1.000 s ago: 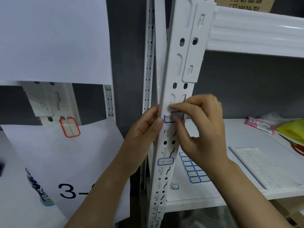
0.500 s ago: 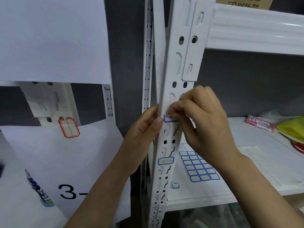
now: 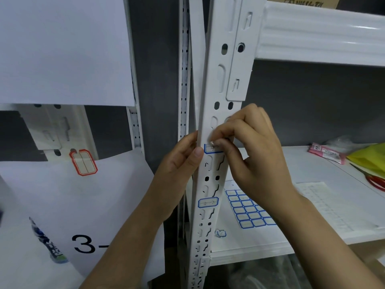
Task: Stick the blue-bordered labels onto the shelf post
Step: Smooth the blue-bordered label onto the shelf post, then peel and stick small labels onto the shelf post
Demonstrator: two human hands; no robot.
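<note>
Shelf post (image 3: 210,184) was white painted metal, smooth with a slight sheen. Blue-bordered label (image 3: 208,203) looked like matt paper. Hanging sheets (image 3: 62,49) were plain matt paper.

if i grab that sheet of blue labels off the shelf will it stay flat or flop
The label sheet looks paper-thin and lies flat on the shelf, so it would probably droop if held by one edge. It likely weighs almost nothing. Lying flush, it may be hard to pinch up; sliding it to the shelf edge may help.

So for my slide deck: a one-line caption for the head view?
Right hand presses a blue-bordered label onto the white shelf post while the left hand steadies it.
</note>
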